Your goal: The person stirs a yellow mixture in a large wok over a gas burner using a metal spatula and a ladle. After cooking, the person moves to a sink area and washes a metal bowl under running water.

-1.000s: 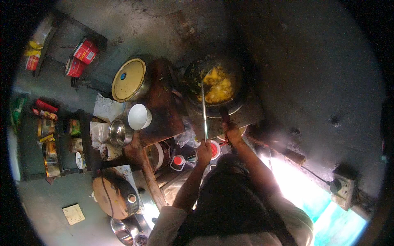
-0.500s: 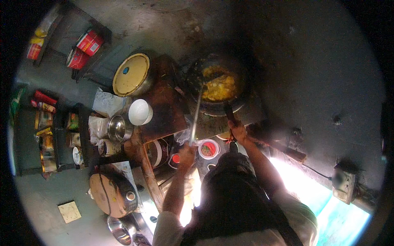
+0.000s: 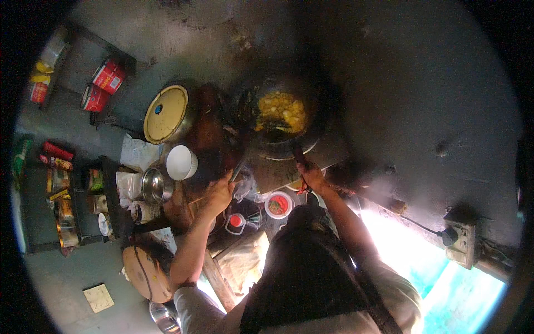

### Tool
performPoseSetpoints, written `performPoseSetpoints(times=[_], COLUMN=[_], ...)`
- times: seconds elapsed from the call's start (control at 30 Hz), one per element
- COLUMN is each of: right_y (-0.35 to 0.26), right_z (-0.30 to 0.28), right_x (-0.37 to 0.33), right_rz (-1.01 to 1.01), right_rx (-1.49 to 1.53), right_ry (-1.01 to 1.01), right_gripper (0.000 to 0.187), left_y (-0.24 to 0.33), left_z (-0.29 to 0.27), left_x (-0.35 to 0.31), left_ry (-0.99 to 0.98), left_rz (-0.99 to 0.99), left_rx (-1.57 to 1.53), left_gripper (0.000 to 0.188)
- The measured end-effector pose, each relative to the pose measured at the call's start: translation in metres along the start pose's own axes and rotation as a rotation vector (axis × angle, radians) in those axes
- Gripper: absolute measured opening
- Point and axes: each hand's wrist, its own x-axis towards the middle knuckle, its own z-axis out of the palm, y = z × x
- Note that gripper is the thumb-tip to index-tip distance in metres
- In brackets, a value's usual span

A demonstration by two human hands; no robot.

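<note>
A dark wok (image 3: 245,114) sits over the stove at the back, with yellowish, steaming chunks of food (image 3: 285,111) in it. My right hand (image 3: 312,177) is closed round the wok's dark handle (image 3: 298,153). To the left of the wok, my left hand (image 3: 221,193) grips a thin, long-handled cooking utensil (image 3: 238,167). The far end of that utensil is lost in shadow, so its kind is unclear. A white tub (image 3: 279,205) with red and green contents stands between my forearms, and a red-capped container (image 3: 236,220) is near my left forearm.
Left of my left hand stand a white bowl (image 3: 181,162), a steel bowl (image 3: 157,185) and a large pot with a yellowish lid (image 3: 167,114). Shelves with packets (image 3: 60,186) and red tins (image 3: 109,76) line the left wall. A plugged-in socket box (image 3: 460,239) is at right.
My left hand has moved left, drawing the utensil away from the food to the wok's left side. The food has shifted within the wok. My right hand still holds the handle.
</note>
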Motion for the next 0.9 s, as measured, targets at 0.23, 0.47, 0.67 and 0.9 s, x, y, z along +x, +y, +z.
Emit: performPoseSetpoints(times=[0.23, 0.47, 0.67, 0.9], right_y=[0.018, 0.019, 0.0, 0.002], right_z=[-0.006, -0.004, -0.019, -0.013], right_x=[0.006, 0.013, -0.002, 0.003], right_rz=[0.098, 0.095, 0.158, 0.168], right_rx=[0.061, 0.049, 0.15, 0.158], right_ry=[-0.047, -0.03, -0.095, -0.127], right_gripper=[0.045, 0.041, 0.039, 0.034], left_y=[0.006, 0.043, 0.045, 0.04], left_z=[0.009, 0.054, 0.021, 0.099], left_x=[0.049, 0.084, 0.024, 0.056], left_ry=[0.084, -0.351, -0.236, -0.293], left_rz=[0.057, -0.446, -0.466, -0.5], left_rx=[-0.424, -1.369, -1.417, -1.555], left_gripper=[0.042, 0.044, 0.031, 0.03])
